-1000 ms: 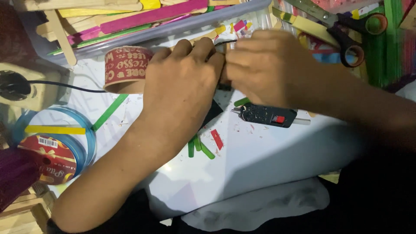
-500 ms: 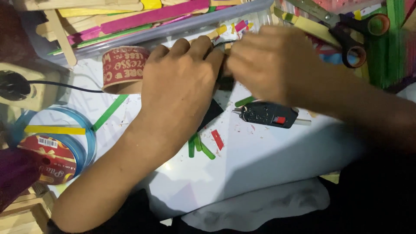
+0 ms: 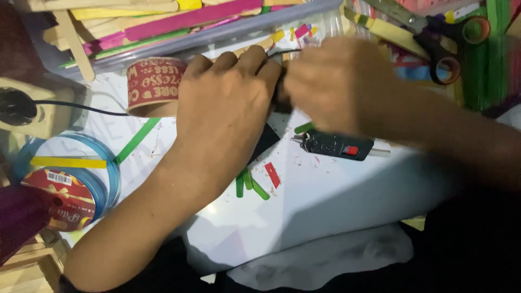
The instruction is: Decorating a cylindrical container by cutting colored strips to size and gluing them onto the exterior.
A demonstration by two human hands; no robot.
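My left hand (image 3: pixel 225 103) and my right hand (image 3: pixel 339 81) meet over the middle of a white board (image 3: pixel 336 190). Between their fingers is a small dark object (image 3: pixel 280 96), mostly hidden; a thin black strand (image 3: pixel 282 52) arcs above it. A dark flat piece (image 3: pixel 267 139) peeks out under my left hand. Both hands are closed around the dark object. A black glue gun (image 3: pixel 336 145) with a red switch lies on the board just below my right hand.
A red printed ribbon roll (image 3: pixel 153 87) lies left of my left hand. A blue ribbon spool (image 3: pixel 70 184) sits at lower left. Green stick pieces (image 3: pixel 249 183) and a red chip (image 3: pixel 272 174) lie on the board. Scissors (image 3: pixel 434 38) rest at upper right, a bin of coloured sticks (image 3: pixel 163 27) at the top.
My right hand has shifted slightly left and is blurred with motion. My left hand stays almost still. The glue gun and the other things have not moved.
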